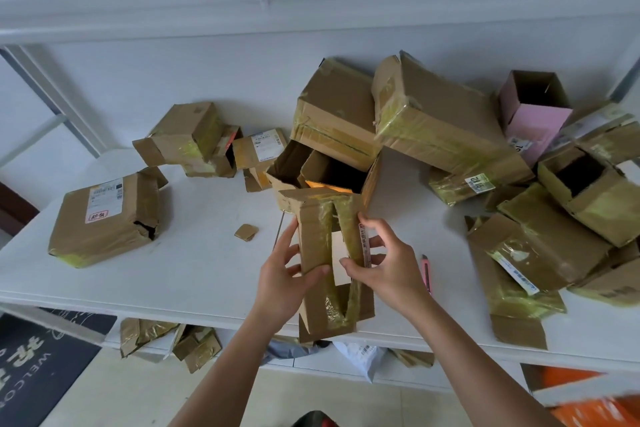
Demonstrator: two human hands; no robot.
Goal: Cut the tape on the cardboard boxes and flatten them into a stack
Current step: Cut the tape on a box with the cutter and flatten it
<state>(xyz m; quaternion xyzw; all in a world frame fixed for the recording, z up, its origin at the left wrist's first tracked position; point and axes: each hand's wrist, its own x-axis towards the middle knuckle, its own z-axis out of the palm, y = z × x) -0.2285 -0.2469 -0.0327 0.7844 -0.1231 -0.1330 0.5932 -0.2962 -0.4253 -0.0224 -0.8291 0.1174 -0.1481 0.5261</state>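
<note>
The long, narrow cardboard box [329, 263] being worked on sits at the middle of the table's near edge, its long axis running from that edge toward the far wall. Its near end overhangs the edge and its far end points at the open boxes behind. Its taped top is split lengthwise, two tape-covered strips spreading apart toward the far end, with white showing in the gap. The left hand [282, 274] grips the left strip, thumb on top and fingers curled round its outer side. The right hand [384, 263] pinches the right strip, thumb inside the gap. On the white table [207, 253], a pink utility knife [426, 274] lies just right of the right hand. A small cardboard scrap [246, 231] lies left of the box. Taped boxes pile up along the far and right edges; one labelled parcel [104, 218] sits near the left end.
</note>
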